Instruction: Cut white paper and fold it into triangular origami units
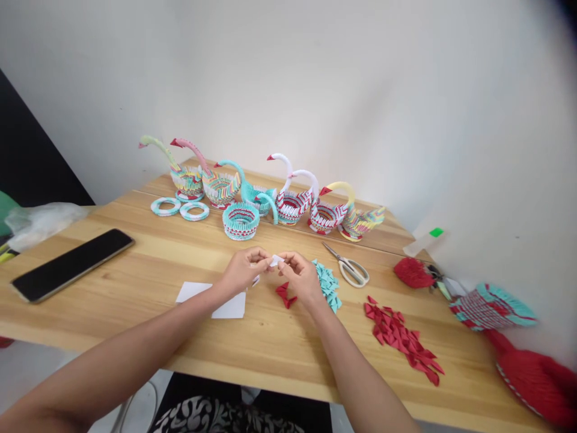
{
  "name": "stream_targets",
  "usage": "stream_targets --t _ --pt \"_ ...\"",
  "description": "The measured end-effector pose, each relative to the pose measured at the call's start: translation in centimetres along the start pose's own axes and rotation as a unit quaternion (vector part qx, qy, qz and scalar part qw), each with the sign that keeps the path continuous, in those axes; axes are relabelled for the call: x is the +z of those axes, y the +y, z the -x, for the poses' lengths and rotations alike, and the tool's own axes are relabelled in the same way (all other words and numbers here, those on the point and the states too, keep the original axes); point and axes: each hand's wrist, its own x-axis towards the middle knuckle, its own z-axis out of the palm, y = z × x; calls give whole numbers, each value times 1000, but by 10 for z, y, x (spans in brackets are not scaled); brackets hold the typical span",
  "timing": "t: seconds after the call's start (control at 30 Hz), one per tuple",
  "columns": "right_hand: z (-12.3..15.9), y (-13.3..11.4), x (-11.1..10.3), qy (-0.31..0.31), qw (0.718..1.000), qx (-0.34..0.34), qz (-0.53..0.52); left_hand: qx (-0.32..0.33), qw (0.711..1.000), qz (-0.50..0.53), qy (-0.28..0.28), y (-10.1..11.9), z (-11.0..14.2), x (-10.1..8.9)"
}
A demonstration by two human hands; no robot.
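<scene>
A small piece of white paper [276,260] is pinched between both hands above the middle of the table. My left hand [246,269] grips its left side, fingers closed. On the right side, my right hand [300,276] has thumb and fingers pressed on it. Beneath my left forearm lie white paper sheets [229,308], partly covered. A few red folded paper pieces [285,295] rest just below my right hand. Beside that hand is a pile of turquoise folded paper pieces [328,284], partly hidden by it.
Several paper swans [293,201] line the table's back, with a turquoise paper basket [241,221] and two paper rings [195,210] before them. Scissors [353,272] and red folded pieces [399,334] lie right. A phone [74,263] lies left. Red paper models [536,379] stand at the right edge.
</scene>
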Motion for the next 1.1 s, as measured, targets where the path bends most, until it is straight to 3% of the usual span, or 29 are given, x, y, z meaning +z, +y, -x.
stream_targets --t 0.17,0.27,0.33,0.43,0.53,0.63,0.8,1.1 --pt "0 2 1 15 1000 -3 17 -54 992 114 -26 2 -1 0" --pt "0 0 0 14 1000 -3 19 -50 991 119 -43 -2 -2 0" --pt "1 -1 0 18 1000 2 19 -19 997 62 -33 -6 -3 0" --pt "2 -2 1 26 999 8 24 96 990 -96 26 -11 -3 0" --pt "2 -3 1 32 999 5 34 224 942 -241 65 -11 -2 -2" --pt "1 -4 2 35 999 9 37 295 905 -301 53 -10 -1 -3" --pt "0 -4 1 27 999 12 38 326 883 -333 49 -13 -3 -5" --pt "1 -1 1 15 998 -8 66 323 887 -323 61 -17 -5 -7"
